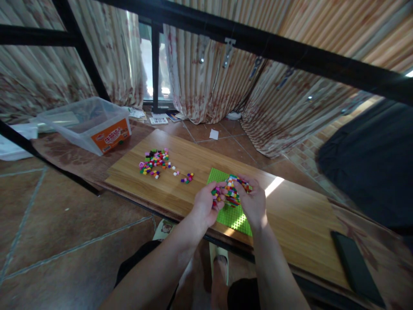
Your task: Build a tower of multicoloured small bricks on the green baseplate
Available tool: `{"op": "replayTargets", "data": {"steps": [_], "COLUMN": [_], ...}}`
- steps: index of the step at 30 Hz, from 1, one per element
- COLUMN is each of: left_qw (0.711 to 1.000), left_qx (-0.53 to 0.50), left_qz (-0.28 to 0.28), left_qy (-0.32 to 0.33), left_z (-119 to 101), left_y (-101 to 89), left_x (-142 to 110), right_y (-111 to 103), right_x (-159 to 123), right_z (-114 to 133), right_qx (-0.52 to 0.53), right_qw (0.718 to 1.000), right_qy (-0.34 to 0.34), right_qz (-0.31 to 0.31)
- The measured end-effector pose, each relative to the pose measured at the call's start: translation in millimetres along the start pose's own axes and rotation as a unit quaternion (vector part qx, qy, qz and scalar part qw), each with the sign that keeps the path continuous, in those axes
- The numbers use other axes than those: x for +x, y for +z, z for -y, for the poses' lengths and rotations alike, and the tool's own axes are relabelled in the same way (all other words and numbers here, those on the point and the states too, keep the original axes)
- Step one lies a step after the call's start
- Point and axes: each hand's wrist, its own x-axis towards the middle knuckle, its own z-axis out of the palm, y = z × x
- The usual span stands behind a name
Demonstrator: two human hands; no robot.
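Note:
My left hand (205, 203) is curled around several small coloured toy bricks (216, 196), which show in its palm and between its fingers. My right hand (253, 200) has its thumb and fingers on the right side of a multicoloured block build (232, 197). That build stands on a green studded baseplate (229, 218); its far right part is covered by my right fingers. Whether a single loose brick sits in the right fingertips cannot be made out. Left of the baseplate, a few loose bricks (187, 178) lie near a larger heap of mixed bricks (156, 159).
The wooden board (290, 215) rests on a brown cloth-covered surface. At the far left stands a clear plastic bin (87, 125) with an orange label. A dark flat object (356, 267) lies at the right end. Black metal bars (258, 43) cross above, before curtains (206, 82).

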Motion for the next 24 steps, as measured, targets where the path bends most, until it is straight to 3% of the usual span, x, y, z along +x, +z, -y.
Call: {"op": "replayTargets", "data": {"steps": [7, 24], "left_qw": [1.000, 1.000], "left_qx": [-0.002, 0.005], "left_qz": [0.001, -0.002], "left_qy": [-0.002, -0.001], "left_z": [-0.4, -1.8], "left_y": [0.1, 0.5], "left_x": [-1.2, -0.7], "right_y": [0.4, 5.8], "right_x": [1.3, 1.1], "right_z": [7.0, 4.1], "right_qx": [0.093, 0.133], "right_qw": [0.989, 0.983], "right_qy": [0.113, 0.122], "right_qz": [0.036, 0.025]}}
